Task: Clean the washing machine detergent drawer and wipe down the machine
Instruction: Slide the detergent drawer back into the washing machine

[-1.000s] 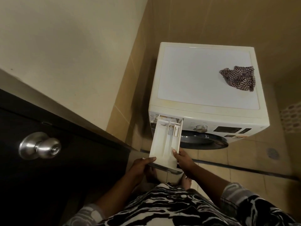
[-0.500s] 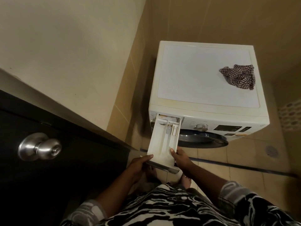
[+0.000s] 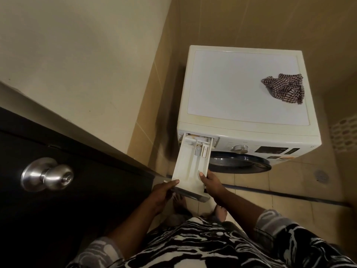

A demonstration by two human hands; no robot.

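Head view: detergent drawer (image 3: pixel 190 167) pulled out, left hand (image 3: pixel 162 194) and right hand (image 3: pixel 212 185) gripping front corners.

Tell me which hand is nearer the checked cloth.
Right. The right hand grips the drawer at its right front corner, below-left of the cloth; the left hand grips its left corner, farther off.

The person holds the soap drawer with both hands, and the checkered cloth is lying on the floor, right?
Not quite. The checkered cloth lies on top of the washing machine, toward its right side, not on the floor, as the head view shows. The left hand and right hand do both hold the detergent drawer.
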